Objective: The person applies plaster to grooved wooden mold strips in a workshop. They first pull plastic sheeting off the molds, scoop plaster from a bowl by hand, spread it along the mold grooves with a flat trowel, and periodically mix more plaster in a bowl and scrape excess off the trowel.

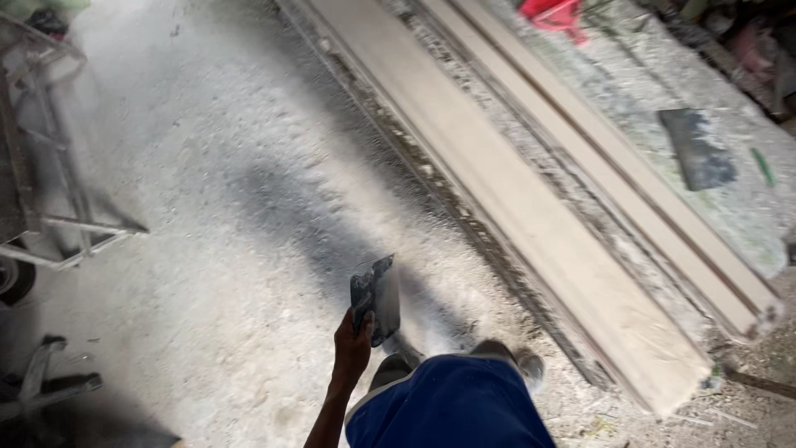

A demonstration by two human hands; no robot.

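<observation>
Dusty concrete floor (224, 207), rough and white-powdered, fills the workspace. The left hand (351, 347) is closed around the lower edge of 1 flat rectangular trowel (376, 299), a dark metal blade crusted with dried plaster, standing upright above the fist. The right hand is out of view. Just right of the grip are blue shorts (448, 406) and grey shoes (522, 365). Farther right of the grip lie long pale moulded lengths (531, 207), smooth-faced with stepped edges, side by side on the floor. Beyond them rests a 2nd flat dark plate (698, 149). Far left of the grip stands a metal frame (58, 224). Judged advice: grip the blade firmly, edge away from the leg.
</observation>
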